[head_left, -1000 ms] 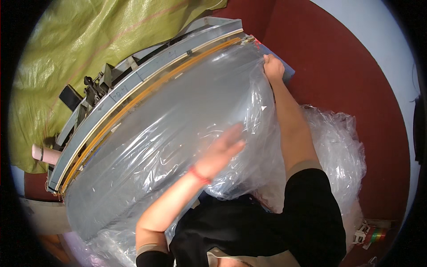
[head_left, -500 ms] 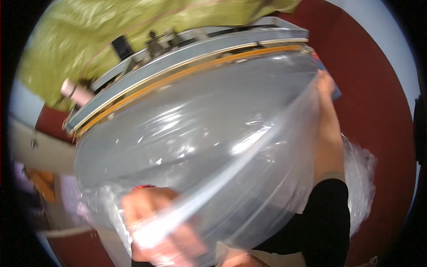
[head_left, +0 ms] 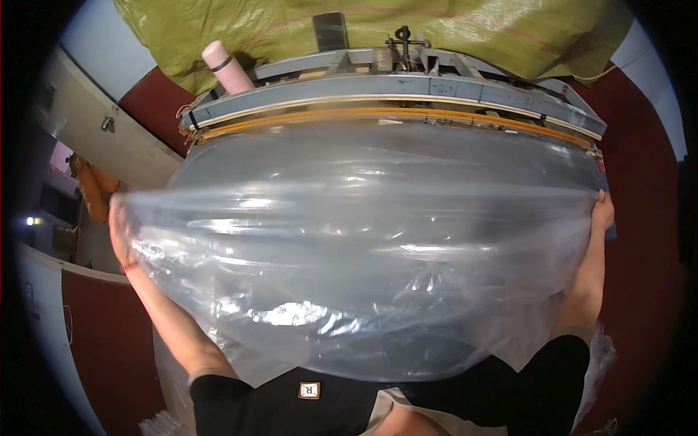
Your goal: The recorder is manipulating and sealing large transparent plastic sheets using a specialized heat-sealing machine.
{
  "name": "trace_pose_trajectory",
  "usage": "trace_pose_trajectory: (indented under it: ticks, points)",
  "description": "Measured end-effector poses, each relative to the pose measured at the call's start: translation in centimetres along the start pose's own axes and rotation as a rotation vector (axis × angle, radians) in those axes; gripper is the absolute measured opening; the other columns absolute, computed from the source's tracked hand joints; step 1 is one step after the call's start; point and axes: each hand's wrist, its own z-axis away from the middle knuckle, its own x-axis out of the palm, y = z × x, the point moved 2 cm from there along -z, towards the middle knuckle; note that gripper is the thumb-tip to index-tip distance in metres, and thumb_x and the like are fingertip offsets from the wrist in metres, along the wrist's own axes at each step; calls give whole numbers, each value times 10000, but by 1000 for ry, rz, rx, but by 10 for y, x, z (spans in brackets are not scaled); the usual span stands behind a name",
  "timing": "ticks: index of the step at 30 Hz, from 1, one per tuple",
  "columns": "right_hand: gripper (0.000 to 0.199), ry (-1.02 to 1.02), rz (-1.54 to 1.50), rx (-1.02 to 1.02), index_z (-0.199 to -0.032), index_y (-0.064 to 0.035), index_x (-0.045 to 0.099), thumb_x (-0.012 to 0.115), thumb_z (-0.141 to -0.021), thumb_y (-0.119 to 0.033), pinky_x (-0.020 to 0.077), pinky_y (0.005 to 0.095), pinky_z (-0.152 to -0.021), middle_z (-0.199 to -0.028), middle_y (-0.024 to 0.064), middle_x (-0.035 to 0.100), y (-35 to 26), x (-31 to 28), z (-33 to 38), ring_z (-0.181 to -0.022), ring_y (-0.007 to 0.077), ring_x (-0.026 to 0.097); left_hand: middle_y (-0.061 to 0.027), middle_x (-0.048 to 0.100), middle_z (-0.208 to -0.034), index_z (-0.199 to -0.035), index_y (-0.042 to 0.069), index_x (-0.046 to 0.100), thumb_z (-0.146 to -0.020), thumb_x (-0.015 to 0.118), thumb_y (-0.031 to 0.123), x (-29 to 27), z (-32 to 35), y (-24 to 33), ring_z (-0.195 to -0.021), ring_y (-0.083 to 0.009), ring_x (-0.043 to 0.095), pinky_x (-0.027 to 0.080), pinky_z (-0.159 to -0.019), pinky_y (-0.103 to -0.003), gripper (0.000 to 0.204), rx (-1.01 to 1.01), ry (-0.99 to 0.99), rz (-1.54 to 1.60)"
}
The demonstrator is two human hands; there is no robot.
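Note:
A wide clear plastic sheet (head_left: 363, 283) is stretched taut between my two hands, its far edge pulled nearly straight from side to side. My left hand (head_left: 120, 227) grips its left corner, with a red band around the wrist. At the opposite end, my right hand (head_left: 603, 211) is closed on the right corner. Beyond the sheet lies a long bench machine with a grey metal frame (head_left: 407, 89) and an orange strip (head_left: 363, 112) along its front. Part of the machine's grey surface shows through the film.
A pink cylinder (head_left: 231, 69) with a dark band stands at the machine's back left. Yellow-green sheeting (head_left: 480, 29) hangs behind. On the left is a pale door (head_left: 120, 134) with a latch. Clear plastic (head_left: 600, 363) bunches by my right side.
My left hand has moved from the near lower left out to the far left, drawing the sheet wide. The right hand still holds its corner. My view has turned.

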Motion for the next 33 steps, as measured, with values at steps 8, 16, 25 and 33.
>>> trace_pose_trajectory:
  ticks: [8, 16, 25, 33]
  points:
    - [337, 21, -9, 83, -991, -131, 552, 382, -852, -386, 415, 436, -694, -935, 167, 570, 20, -9, -3, -865, 377, 520, -131, 498, -1109, -1055, 16, 515, -740, 566, 140, 236, 50, 77, -1072, -295, 436, 330, -913, -393, 342, 769, -695, -622]
    - [370, -22, -18, 44, -964, -92, 543, 357, -861, -396, 404, 429, -691, -927, 176, 560, 17, -2, -5, -856, 379, 510, -145, 276, -1327, -1250, 45, 338, -768, 541, 307, 247, 57, -90, -1247, -309, 212, 234, -986, -431, 585, 244, -888, -835]
    - [395, 60, -158, -20, -938, -63, 567, 387, -861, -406, 414, 384, -681, -884, 152, 596, 67, 22, -31, -825, 328, 551, -171, 401, -1239, -1168, -16, 426, -798, 524, 259, 295, 44, -89, -1181, -333, 328, 276, -968, -371, 471, 426, -852, -718]
    - [352, -16, -1241, 335, -1004, -12, 528, 509, -842, -325, 378, 265, -802, -943, 27, 541, 73, -53, -3, -884, 137, 492, -113, 580, -794, -928, 17, 585, -698, 614, 112, 332, 25, -97, -764, -282, 526, 422, -696, -360, 251, 363, -397, -543]
